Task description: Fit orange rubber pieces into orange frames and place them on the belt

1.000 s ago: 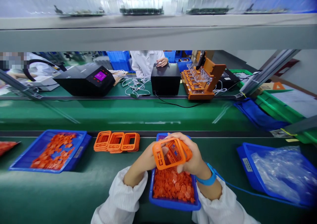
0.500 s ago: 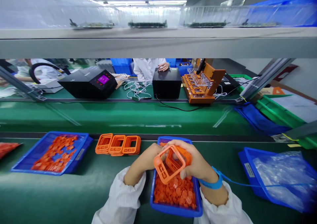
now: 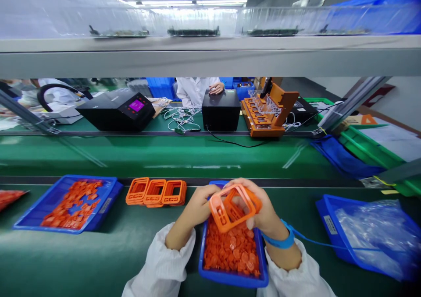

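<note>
My right hand point(image 3: 263, 205) is closed around several orange plastic frames point(image 3: 226, 220), held tilted above a blue bin point(image 3: 235, 281). The front frame has a large rounded opening and small cutouts along one edge. My left hand point(image 3: 198, 206) is at the frames' left edge, fingers curled together. Whatever its fingertips pinch, if anything, is hidden. Small flat orange plastic pieces point(image 3: 232, 253) fill the bin below. Left of my hands, stacks of similar orange frames point(image 3: 156, 192) lie side by side on the green surface.
At left stands a blue tray point(image 3: 24, 222) of orange pieces; at right, a blue bin point(image 3: 325, 207) of clear plastic bags. A blue cord point(image 3: 315, 242) runs from my right wristband. Behind are black boxes point(image 3: 221, 111), an orange fixture point(image 3: 268, 113) and a co-worker's hand point(image 3: 216, 88). A shelf point(image 3: 210, 62) crosses overhead.
The orange frames in my right hand have turned and moved slightly up and right. My left hand has shifted a little upward and left, showing more of its back.
</note>
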### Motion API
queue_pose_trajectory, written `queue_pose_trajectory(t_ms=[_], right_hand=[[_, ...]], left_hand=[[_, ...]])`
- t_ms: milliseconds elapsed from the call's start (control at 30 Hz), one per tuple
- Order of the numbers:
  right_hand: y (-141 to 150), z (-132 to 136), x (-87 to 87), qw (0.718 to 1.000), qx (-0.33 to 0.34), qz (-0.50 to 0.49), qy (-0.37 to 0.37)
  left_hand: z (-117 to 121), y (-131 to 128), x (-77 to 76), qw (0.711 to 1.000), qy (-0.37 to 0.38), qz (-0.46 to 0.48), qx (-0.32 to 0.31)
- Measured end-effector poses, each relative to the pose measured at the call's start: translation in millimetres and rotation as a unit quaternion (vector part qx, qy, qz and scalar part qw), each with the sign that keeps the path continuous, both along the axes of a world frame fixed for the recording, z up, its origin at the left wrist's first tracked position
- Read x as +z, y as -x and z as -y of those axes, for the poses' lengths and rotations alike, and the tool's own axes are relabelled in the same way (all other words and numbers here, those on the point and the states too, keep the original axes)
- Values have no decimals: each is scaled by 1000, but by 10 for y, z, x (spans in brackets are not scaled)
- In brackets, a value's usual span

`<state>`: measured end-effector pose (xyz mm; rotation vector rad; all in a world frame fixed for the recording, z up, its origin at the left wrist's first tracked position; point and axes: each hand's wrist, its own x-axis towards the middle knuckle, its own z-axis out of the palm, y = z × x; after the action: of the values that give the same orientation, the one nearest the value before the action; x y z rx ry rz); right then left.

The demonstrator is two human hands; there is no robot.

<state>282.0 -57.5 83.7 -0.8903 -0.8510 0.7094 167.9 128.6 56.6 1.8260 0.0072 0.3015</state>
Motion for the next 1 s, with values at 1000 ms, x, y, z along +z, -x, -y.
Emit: queue_pose_trajectory(t_ms=[1000], right_hand=[[-274, -21, -155, 950, -304, -60, -45]], left_hand=[[4, 203, 327, 927, -287, 158, 180]])
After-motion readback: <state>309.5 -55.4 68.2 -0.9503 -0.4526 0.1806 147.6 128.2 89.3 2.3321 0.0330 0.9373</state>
